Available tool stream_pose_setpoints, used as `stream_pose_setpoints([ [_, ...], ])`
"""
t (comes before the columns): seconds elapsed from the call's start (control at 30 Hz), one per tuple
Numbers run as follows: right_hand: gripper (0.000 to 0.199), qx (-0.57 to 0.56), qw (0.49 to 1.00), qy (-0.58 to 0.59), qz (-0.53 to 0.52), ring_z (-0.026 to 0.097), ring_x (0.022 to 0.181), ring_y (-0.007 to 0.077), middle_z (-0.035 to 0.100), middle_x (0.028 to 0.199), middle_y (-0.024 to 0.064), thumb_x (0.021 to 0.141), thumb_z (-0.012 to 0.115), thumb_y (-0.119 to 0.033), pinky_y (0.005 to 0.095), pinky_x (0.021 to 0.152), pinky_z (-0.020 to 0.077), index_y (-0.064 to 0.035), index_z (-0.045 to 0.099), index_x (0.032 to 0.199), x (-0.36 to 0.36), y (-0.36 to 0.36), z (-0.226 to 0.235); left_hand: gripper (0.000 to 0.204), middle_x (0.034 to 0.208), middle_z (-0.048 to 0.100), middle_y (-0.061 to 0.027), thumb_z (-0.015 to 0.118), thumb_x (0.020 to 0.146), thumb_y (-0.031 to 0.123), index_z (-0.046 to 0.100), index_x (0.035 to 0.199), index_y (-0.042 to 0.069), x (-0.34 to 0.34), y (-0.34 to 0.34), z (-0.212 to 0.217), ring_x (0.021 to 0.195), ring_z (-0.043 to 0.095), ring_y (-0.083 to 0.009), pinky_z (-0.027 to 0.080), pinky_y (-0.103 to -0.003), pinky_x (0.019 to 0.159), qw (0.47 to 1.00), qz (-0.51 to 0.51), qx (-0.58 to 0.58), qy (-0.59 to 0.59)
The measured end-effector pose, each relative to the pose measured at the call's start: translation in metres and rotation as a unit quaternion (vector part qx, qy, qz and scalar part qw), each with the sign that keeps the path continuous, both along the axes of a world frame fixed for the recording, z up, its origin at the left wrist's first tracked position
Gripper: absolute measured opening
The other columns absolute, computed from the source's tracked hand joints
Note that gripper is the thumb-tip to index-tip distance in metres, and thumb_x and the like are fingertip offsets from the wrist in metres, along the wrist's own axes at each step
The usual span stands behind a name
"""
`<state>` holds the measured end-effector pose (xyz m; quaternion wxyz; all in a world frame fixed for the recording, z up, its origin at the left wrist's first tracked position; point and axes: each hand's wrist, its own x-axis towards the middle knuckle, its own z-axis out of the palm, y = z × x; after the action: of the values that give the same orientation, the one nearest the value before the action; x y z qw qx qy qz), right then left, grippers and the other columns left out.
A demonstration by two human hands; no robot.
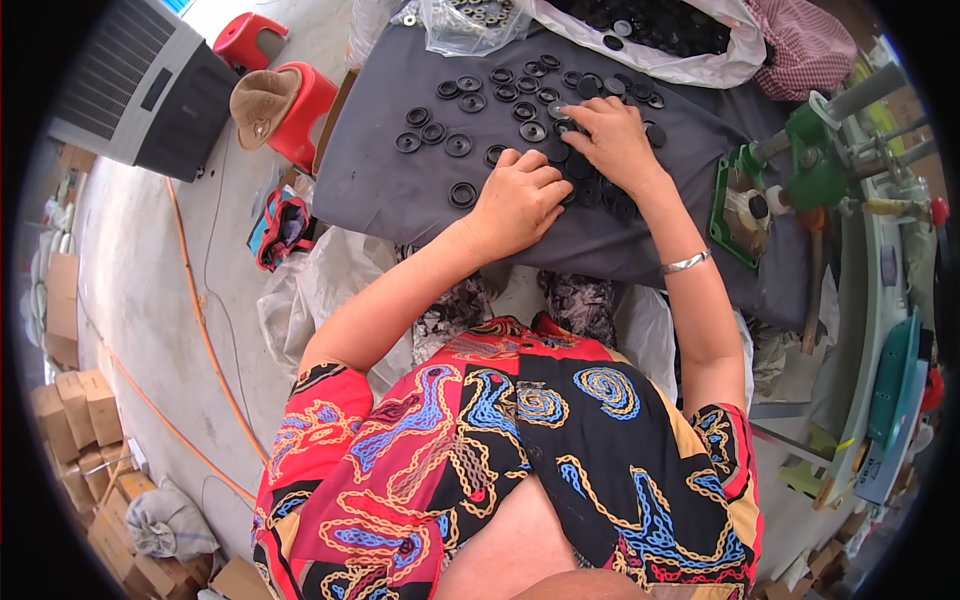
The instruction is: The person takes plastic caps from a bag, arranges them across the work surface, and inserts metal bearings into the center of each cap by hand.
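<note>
Discs point(533, 131) lie scattered and heaped across the grey surface point(370, 185), left hand point(520, 203) loosely curled, right hand point(612, 142) half open among them, grip on any not tellable; light fingertip pinches, one disc each, probably work best.

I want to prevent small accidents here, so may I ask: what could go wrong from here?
The black ring beside the left hand lies near the front edge of the grey cloth; that arm might sweep it off. The open white bag could spill its black pieces among the loose ones. The orange hose or cord on the floor might trip somebody.
</note>
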<state>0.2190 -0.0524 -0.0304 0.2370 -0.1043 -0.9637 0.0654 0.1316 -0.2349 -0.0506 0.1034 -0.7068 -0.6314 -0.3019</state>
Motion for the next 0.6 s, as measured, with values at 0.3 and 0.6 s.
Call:
stream_pose_setpoints([
  [0.3, 0.025, 0.084, 0.996, -0.038, -0.004, 0.058, 0.094, 0.0245, 0.063, 0.090, 0.0060, 0.078, 0.069, -0.024, 0.0413, 0.082, 0.0409, -0.0113, 0.067, 0.100, -0.016, 0.000, -0.009, 0.011, 0.087, 0.064, -0.0019, 0.070, 0.070, 0.010, 0.067, 0.080, 0.007, 0.000, -0.008, -0.006, 0.093, 0.057, -0.0214, 0.039, -0.037, 0.077, 0.990, 0.043, 0.053, -0.125],
  [0.6, 0.024, 0.064, 0.992, 0.068, 0.084, 0.058, 0.090, 0.0237, 0.062, 0.085, 0.0037, 0.074, 0.071, -0.027, 0.0395, 0.081, 0.0407, -0.0131, 0.068, 0.093, -0.062, -0.035, -0.012, 0.011, 0.088, 0.061, -0.0044, 0.069, 0.070, 0.015, 0.069, 0.078, 0.008, 0.011, -0.018, -0.002, 0.100, 0.052, -0.0250, 0.035, -0.041, 0.081, 0.993, 0.109, 0.012, -0.044],
])
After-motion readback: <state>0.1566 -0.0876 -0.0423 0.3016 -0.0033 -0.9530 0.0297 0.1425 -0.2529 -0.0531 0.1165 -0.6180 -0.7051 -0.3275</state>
